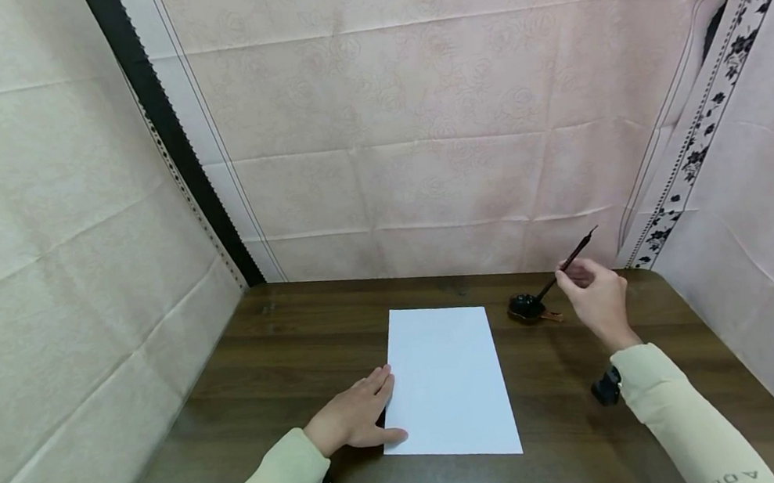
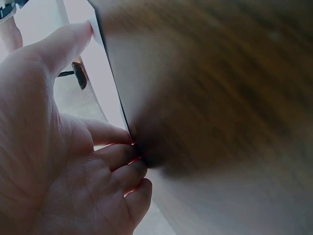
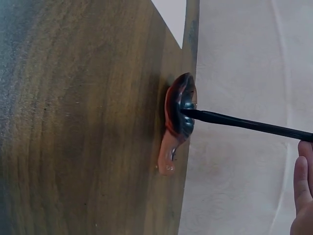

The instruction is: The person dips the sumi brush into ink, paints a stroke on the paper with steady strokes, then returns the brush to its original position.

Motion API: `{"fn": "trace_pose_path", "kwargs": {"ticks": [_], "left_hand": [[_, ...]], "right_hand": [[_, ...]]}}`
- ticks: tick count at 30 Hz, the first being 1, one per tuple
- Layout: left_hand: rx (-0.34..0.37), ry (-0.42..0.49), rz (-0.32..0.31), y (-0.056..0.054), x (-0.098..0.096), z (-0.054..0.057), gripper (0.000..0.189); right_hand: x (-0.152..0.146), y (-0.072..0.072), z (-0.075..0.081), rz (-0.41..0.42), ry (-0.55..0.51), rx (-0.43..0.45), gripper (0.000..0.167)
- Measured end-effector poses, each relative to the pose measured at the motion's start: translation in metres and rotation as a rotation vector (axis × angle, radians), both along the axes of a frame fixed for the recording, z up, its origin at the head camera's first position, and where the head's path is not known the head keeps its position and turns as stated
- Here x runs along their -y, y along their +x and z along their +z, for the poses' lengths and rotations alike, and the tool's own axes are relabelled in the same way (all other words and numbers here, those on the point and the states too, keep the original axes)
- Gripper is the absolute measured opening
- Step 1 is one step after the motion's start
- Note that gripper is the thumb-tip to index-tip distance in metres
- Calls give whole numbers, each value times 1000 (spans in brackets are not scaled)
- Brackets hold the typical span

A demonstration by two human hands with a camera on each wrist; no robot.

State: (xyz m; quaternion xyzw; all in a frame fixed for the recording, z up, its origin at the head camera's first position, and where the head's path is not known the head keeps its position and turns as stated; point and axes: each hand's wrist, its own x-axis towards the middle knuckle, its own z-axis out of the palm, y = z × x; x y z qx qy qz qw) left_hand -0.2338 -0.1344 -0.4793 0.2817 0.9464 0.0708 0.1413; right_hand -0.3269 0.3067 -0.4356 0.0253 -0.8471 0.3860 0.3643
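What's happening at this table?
A person is working with a brush and paper. The right-hand grip pinches the brush, its tip down in a small dark dish. The left-hand grip lies at the left edge of the white sheet, thumb on it. No marks show on the sheet, flat on the wooden table.

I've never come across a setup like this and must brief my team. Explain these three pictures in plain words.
There is no machine here: a person works bare-handed, wearing one camera on the head and a wrist camera on each arm. The wide picture looks down from the head; the two close ones come from the left and right wrists. On the brown table lie a blank white sheet and a small dark dish. The left hand rests at the sheet's left edge; the right hand holds a brush, tip in the dish.
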Motion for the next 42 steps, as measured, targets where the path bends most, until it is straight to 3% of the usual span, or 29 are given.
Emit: {"fn": "trace_pose_path", "kwargs": {"ticks": [15, 31, 42], "left_hand": [[1, -8, 2, -1, 0, -1, 100], [10, -6, 4, 0, 0, 2, 101], [9, -3, 3, -1, 0, 1, 99]], "right_hand": [[1, -3, -11, 25, -7, 5, 16], [5, -2, 5, 41, 13, -27, 14], [3, -2, -1, 64, 76, 37, 15]]}}
